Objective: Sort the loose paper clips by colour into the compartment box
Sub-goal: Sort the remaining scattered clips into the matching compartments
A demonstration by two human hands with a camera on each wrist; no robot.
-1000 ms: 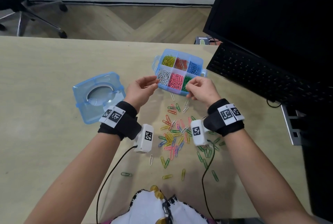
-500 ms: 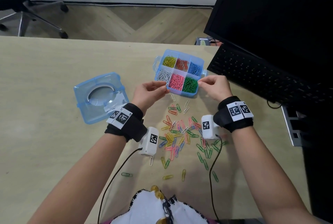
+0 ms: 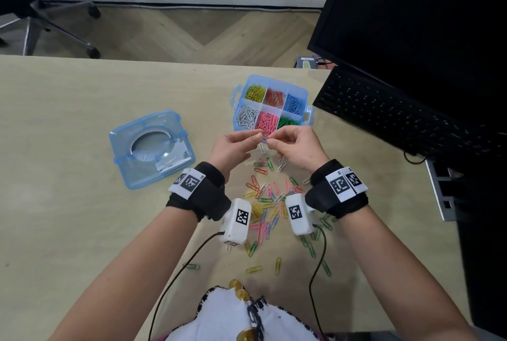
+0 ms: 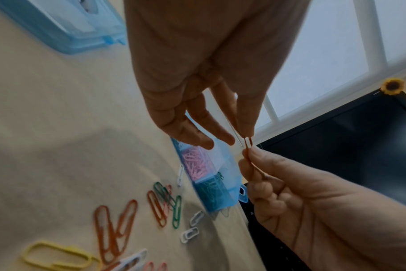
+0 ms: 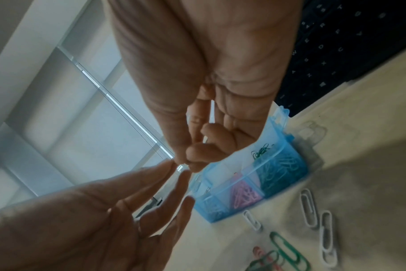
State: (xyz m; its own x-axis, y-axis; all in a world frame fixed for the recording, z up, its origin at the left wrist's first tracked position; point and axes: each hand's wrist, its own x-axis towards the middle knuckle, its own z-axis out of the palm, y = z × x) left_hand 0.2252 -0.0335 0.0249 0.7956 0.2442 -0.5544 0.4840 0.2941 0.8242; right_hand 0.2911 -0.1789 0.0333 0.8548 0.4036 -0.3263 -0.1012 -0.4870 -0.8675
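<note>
while both hands [image 3: 270, 146] pinch one orange clip [image 4: 248, 146] in the air just short of the box [image 3: 307, 115], a loose hand-off could drop it into the pink or green section below, not the orange one.

box [image 3: 306, 114]: translucent blue plastic, glossy
clips [image 3: 267, 198]: smooth coloured coating
desk [image 3: 68, 176]: pale matt wood grain
wristbands [image 3: 207, 192]: black cloth
</note>
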